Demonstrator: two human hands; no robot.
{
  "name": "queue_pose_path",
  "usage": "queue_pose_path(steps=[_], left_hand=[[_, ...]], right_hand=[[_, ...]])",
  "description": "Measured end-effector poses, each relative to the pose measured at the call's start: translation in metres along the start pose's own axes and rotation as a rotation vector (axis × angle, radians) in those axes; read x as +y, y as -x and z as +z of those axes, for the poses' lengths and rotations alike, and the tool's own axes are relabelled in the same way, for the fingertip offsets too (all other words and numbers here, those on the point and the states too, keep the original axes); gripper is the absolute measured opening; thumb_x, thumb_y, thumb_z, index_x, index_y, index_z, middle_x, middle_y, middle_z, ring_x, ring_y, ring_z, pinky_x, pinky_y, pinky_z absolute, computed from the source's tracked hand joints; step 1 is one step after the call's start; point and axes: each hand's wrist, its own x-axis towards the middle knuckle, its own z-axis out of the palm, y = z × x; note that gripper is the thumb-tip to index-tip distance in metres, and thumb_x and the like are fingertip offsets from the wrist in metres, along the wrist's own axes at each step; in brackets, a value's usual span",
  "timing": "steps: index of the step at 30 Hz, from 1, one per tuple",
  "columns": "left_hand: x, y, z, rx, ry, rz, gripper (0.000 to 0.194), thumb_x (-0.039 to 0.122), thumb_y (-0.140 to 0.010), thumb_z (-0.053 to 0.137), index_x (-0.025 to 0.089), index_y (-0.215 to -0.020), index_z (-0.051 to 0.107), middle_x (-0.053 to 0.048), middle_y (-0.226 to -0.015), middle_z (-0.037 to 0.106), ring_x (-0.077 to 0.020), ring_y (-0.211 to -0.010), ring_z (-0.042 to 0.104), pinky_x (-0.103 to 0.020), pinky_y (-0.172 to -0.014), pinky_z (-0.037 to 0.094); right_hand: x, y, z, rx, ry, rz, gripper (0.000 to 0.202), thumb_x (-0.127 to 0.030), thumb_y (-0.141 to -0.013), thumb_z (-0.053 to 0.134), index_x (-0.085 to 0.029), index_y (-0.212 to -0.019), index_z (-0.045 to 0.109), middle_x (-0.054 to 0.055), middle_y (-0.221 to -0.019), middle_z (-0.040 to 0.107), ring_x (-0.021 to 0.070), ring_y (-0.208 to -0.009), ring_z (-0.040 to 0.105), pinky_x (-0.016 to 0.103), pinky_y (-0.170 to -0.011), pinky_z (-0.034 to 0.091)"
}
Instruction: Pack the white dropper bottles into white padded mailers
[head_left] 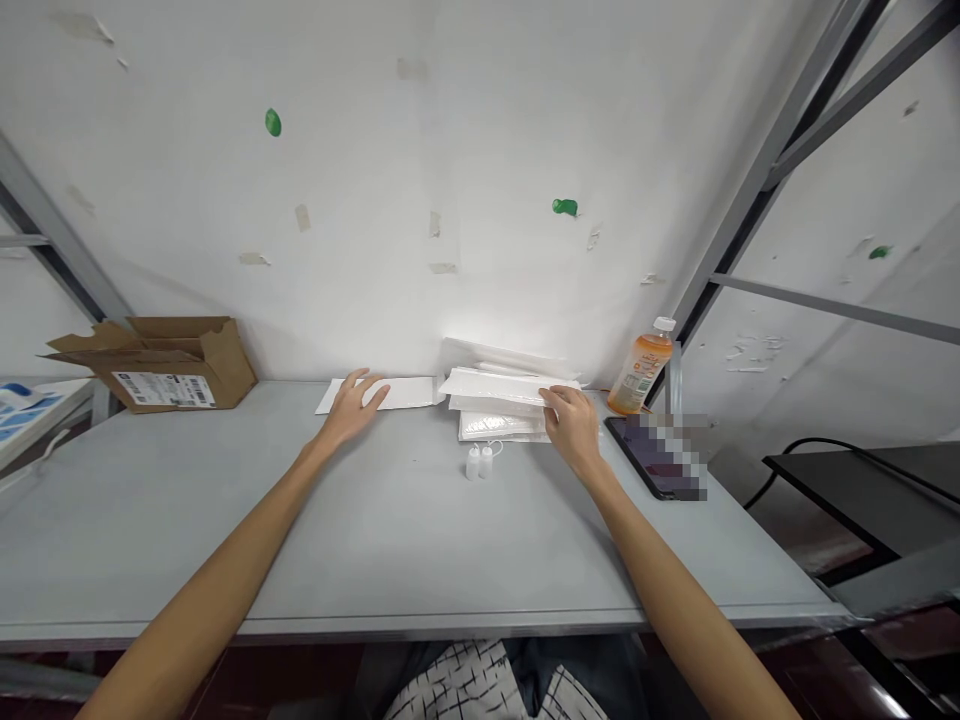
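Observation:
A flat white envelope (409,392) lies near the back of the grey table, with my left hand (354,405) over its left part, fingers apart. To its right is a messy stack of white padded envelopes (504,424). My right hand (571,420) pinches the right end of the top white envelope (495,386) on that stack. In front of the stack, two small white bottles (479,463) stand side by side, close together.
An open cardboard box (184,365) sits at the back left. At the right are an orange drink bottle (642,370) and a dark phone (649,458). A white wall (360,300) rises behind the table (420,560). Metal frame posts stand at both sides.

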Motion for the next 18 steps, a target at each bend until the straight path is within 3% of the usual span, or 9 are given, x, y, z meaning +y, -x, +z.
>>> queue_pose_path(steps=[3,7,11,15,18], left_hand=[[0.041,0.005,-0.020,0.096,0.074,0.172,0.057,0.061,-0.096,0.036,0.023,-0.130,0.061,-0.009,-0.147,0.047,-0.0279,-0.133,0.046,-0.042,-0.111,0.040],[0.100,0.006,-0.030,-0.153,-0.011,0.394,0.072,0.072,-0.086,0.050,0.030,-0.145,0.048,-0.008,-0.154,0.040,-0.0322,-0.140,0.038,-0.048,-0.113,0.036],[0.139,-0.004,-0.021,-0.294,-0.182,0.565,0.093,0.073,-0.077,0.062,0.030,-0.154,0.032,-0.013,-0.162,0.024,-0.0383,-0.149,0.021,-0.057,-0.117,0.023],[0.159,-0.012,-0.011,-0.349,-0.222,0.605,0.083,0.060,-0.085,0.060,0.027,-0.155,0.029,-0.013,-0.154,0.041,-0.0351,-0.141,0.037,-0.052,-0.114,0.028],[0.167,-0.013,-0.008,-0.386,-0.203,0.599,0.071,0.047,-0.088,0.056,0.028,-0.152,0.034,-0.011,-0.127,0.061,-0.0309,-0.119,0.055,-0.043,-0.100,0.040]], right_hand=[[-0.008,0.000,-0.001,0.044,0.007,-0.047,0.041,-0.004,-0.081,0.048,-0.022,-0.109,0.072,0.011,-0.108,0.069,0.0279,-0.103,0.059,0.044,-0.090,0.045],[-0.022,0.002,-0.004,0.078,0.016,-0.101,0.038,-0.005,-0.085,0.046,-0.022,-0.110,0.070,0.011,-0.109,0.068,0.0261,-0.104,0.059,0.040,-0.090,0.047],[-0.037,0.003,-0.011,0.089,-0.009,-0.148,0.038,-0.008,-0.091,0.044,-0.023,-0.117,0.068,0.012,-0.115,0.067,0.0267,-0.110,0.058,0.041,-0.091,0.048],[-0.043,0.001,-0.017,0.107,-0.049,-0.180,0.038,-0.011,-0.095,0.043,-0.025,-0.120,0.067,0.013,-0.117,0.066,0.0274,-0.115,0.057,0.043,-0.094,0.048],[-0.044,-0.001,-0.020,0.153,-0.044,-0.174,0.039,-0.011,-0.094,0.044,-0.027,-0.121,0.066,0.012,-0.118,0.065,0.0275,-0.116,0.057,0.045,-0.094,0.049]])
